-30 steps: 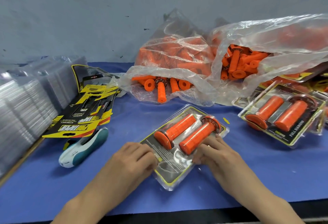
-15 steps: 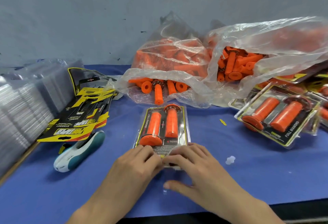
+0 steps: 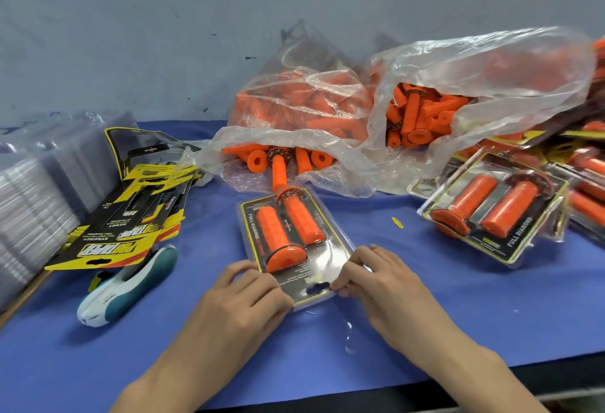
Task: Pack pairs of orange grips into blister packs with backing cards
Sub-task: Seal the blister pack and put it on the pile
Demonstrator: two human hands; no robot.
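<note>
Left hand [image 3: 248, 291] curls fingers over the near-left corner of the blister pack [image 3: 304, 278]; right hand [image 3: 376, 278] pinches its near-right edge, flat on the bench [image 3: 425, 314].

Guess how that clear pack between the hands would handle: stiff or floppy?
Probably stiff: the blister pack holds its moulded shape around two grips. Likely slippery, given its glossy glare. Flat on the table, it shouldn't roll.

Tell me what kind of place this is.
Likely a hand-packing station in a small factory or workshop: bulk bags of loose orange grips, a pile of backing cards beside stacked empty blisters, and finished packs heaped at right.
</note>
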